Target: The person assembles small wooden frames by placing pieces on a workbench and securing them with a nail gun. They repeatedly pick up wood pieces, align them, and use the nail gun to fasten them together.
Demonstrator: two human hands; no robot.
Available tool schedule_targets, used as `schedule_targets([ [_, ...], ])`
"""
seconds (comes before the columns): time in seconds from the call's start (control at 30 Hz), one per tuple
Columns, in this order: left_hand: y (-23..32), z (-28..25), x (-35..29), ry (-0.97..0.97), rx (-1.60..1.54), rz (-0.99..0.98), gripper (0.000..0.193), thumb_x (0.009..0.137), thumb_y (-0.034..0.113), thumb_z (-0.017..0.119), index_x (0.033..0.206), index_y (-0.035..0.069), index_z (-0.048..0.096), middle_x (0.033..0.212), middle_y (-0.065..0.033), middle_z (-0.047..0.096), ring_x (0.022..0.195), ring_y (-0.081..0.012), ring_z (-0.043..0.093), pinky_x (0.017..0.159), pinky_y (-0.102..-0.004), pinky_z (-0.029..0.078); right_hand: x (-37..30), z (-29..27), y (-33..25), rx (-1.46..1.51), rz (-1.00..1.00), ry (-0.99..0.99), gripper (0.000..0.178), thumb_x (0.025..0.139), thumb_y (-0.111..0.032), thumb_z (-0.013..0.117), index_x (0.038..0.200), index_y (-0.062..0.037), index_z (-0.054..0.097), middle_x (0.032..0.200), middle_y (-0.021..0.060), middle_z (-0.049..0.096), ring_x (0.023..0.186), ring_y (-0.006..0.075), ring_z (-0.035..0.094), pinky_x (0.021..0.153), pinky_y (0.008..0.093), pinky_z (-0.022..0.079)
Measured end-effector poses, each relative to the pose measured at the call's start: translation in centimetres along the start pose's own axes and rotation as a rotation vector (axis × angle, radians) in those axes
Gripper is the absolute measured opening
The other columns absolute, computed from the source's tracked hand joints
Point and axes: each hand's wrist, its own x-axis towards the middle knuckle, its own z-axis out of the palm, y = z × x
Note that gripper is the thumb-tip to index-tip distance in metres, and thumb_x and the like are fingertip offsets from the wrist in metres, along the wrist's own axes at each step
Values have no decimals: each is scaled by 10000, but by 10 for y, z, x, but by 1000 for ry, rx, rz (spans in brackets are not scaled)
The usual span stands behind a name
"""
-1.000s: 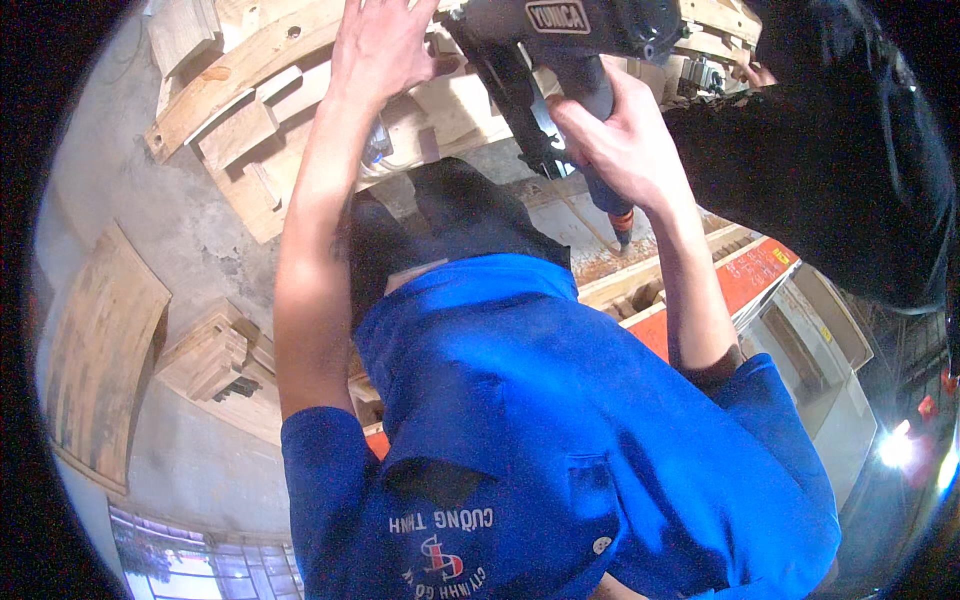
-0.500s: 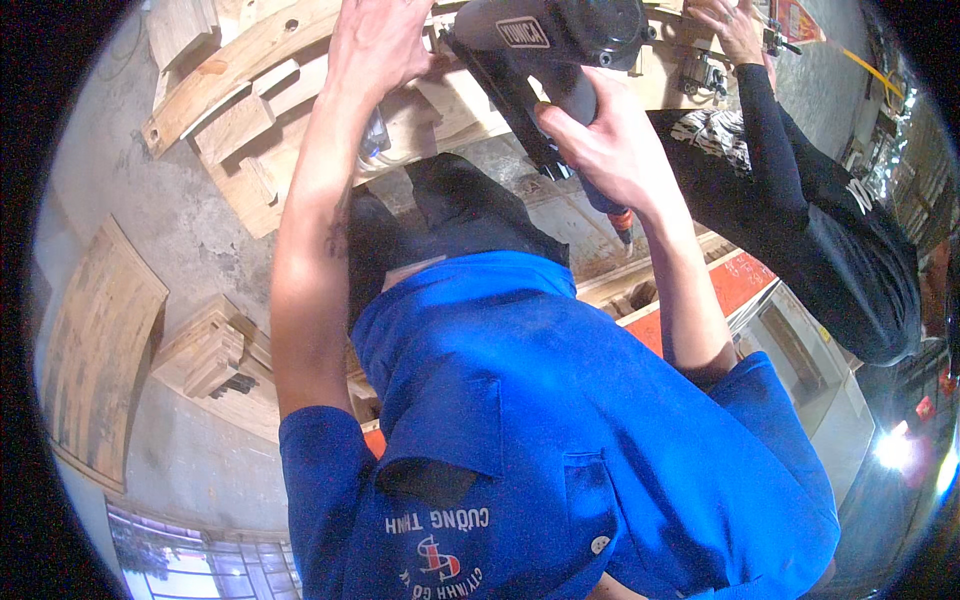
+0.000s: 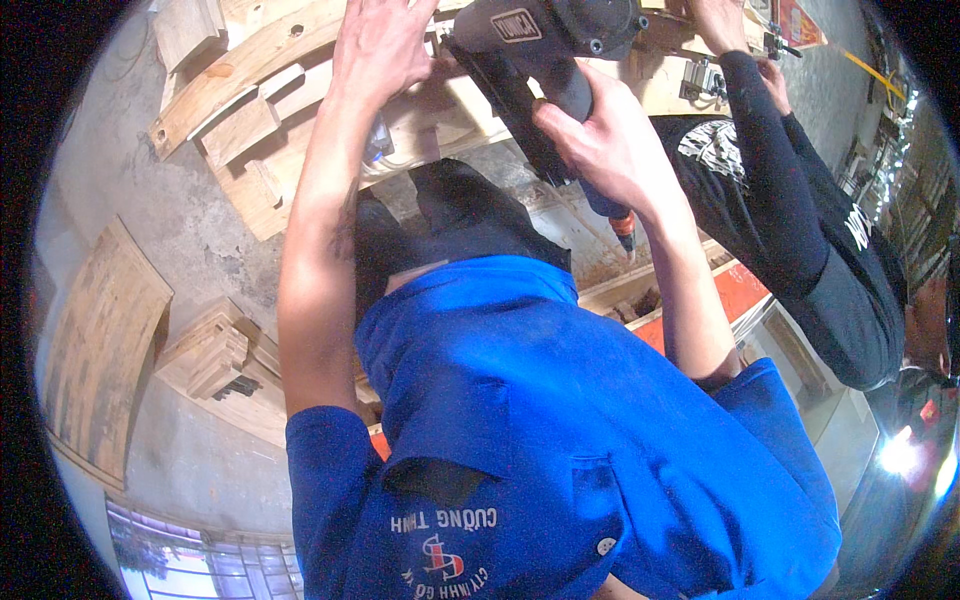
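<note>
My right hand [image 3: 618, 135] is closed round the grip of a dark grey and black pneumatic nail gun [image 3: 545, 30]. An orange-and-black hose fitting [image 3: 622, 228] hangs from the bottom of that grip. My left hand [image 3: 385, 48] is at the top edge of the view, over pale wooden pieces beside the nail gun's front end. Its fingers run out of the picture, so I cannot make out what they hold or press. Under both hands lies a wooden workpiece [image 3: 455, 108] of boards and curved rails. The nail gun's tip is partly hidden at the wood.
A co-worker in black sleeves [image 3: 765, 150] stands at the right, hands on the far wood near a metal clamp [image 3: 703, 78]. To the left are a curved rail [image 3: 250, 75], stacked wooden pieces [image 3: 215, 350] and a leaning plywood panel [image 3: 105, 345]. A red-orange beam [image 3: 740, 290] lies right of my body.
The co-worker's arms and body have shifted, and a second hand now shows beside the sleeve. My hands and the nail gun stay nearly in place; the view has moved slightly.
</note>
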Motion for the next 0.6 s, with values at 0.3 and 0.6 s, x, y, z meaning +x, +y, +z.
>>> schedule_targets([
  [0.3, -2, 6, -1, 49, 35, 14, 908, 645, 36, 800, 1503, 27, 504, 1488, -194, 534, 1432, -389, 446, 1253, -522, 292, 2, 6, 3, -164, -114, 14, 536, 883, -239, 697, 1361, -13, 607, 748, 234, 689, 684, 348, 711, 688, 442, 562],
  [0.6, 14, -5, -8, -28, -100, -103, 909, 678, 154, 840, 1512, 25, 501, 1552, -203, 474, 1497, -425, 356, 1267, -562, 247, -31, -9, 19, 100, -15, 76, 473, 926, -301, 725, 1298, -17, 656, 774, 124, 694, 735, 258, 688, 749, 394, 561],
])
